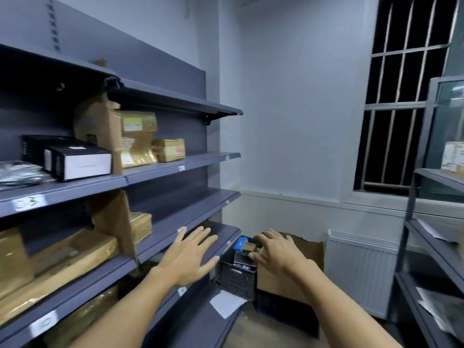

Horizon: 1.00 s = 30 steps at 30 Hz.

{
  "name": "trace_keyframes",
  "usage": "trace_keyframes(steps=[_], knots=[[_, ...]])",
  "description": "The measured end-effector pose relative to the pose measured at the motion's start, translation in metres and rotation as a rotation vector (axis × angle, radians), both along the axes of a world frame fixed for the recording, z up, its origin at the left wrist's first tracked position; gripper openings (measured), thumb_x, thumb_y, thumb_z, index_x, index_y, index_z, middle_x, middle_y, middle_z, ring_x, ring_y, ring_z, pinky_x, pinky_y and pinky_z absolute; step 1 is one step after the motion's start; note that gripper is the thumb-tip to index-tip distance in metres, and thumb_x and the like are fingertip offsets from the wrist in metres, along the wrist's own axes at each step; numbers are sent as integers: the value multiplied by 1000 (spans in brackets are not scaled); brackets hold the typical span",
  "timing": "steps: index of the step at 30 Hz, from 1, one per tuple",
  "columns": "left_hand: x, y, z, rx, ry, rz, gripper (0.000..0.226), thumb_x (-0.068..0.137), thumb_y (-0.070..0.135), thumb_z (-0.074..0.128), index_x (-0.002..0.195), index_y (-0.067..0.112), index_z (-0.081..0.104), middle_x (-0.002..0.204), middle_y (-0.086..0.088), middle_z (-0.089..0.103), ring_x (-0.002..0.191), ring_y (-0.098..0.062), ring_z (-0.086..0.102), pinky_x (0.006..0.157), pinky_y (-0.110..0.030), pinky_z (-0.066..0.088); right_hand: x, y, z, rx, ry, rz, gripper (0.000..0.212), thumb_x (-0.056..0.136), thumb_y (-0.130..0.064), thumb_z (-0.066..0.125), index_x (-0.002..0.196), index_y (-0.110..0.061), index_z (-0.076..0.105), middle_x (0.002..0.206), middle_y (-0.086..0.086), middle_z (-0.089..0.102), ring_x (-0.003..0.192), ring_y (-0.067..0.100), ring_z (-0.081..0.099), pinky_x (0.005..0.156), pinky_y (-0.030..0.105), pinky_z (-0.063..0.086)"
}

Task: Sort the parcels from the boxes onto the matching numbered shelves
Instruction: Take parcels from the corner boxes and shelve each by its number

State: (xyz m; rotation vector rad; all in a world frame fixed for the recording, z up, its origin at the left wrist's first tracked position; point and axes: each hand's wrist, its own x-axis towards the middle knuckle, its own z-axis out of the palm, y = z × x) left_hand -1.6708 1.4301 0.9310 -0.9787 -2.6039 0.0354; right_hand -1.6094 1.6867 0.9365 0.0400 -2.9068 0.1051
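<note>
We held our left hand (pixel 190 254), grip apart, left of the black crate (pixel 238 278). Our right hand (pixel 273 252), grip apart, hovered beside the crate's brown parcel (pixel 249 246).

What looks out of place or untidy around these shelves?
The lower cardboard divider leans askew, and the upper divider looks crumpled and bent. A loose white sheet lies by the crate, not with the parcels.

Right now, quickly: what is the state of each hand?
Left hand: open, holding nothing.
Right hand: open, spread, next to the small brown parcel.
</note>
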Motion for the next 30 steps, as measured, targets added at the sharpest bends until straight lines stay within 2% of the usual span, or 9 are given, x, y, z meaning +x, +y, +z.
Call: trace_keyframes(steps=[3, 6, 15, 21, 25, 30], knots=[[-39, 28, -11, -20, -13, -35, 94, 77, 72, -7, 159, 30, 15, 167, 6, 9, 154, -12, 1, 124, -42, -3, -24, 29, -12, -3, -37, -78, 62, 99, -58, 44, 151, -24, 35, 158, 0, 33, 151, 23, 20, 117, 54, 25], [-82, 51, -22, -12, -33, -73, 96, 76, 71, -7, 159, 30, 14, 167, 5, 8, 154, -13, 1, 124, -42, -2, -52, 51, -18, 14, -80, -140, 67, 101, -57, 42, 156, -23, 25, 164, 0, 22, 154, 23, 9, 119, 55, 21], [-214, 112, -53, -20, -84, -140, 93, 78, 71, -4, 160, 28, 10, 168, 5, 3, 154, -13, -4, 123, -45, -4, -161, 85, -27, 41, -99, -206, 71, 101, -56, 42, 159, -23, 18, 166, 0, 14, 155, 23, 3, 120, 54, 16], [-280, 156, -68, -59, -117, -191, 73, 99, 64, 19, 160, 28, 7, 168, 4, -1, 153, -13, -7, 124, -45, -5, -222, 121, -39, 30, -111, -246, 71, 101, -57, 39, 159, -22, 16, 167, 6, 10, 155, 25, 0, 121, 56, 12], [-327, 190, -83, -87, -119, -201, 92, 80, 71, -4, 160, 28, 6, 167, 4, -2, 153, -12, -7, 124, -45, -6, -268, 152, -58, -1, -137, -252, 72, 101, -58, 40, 159, -22, 17, 167, 4, 12, 155, 24, -1, 121, 56, 11], [-396, 242, -104, -78, -123, -178, 91, 80, 71, -3, 160, 28, 9, 168, 4, 1, 154, -12, -3, 124, -46, -4, -336, 207, -81, -24, -150, -245, 71, 102, -56, 40, 159, -21, 17, 167, 5, 12, 155, 24, 0, 121, 56, 11]])
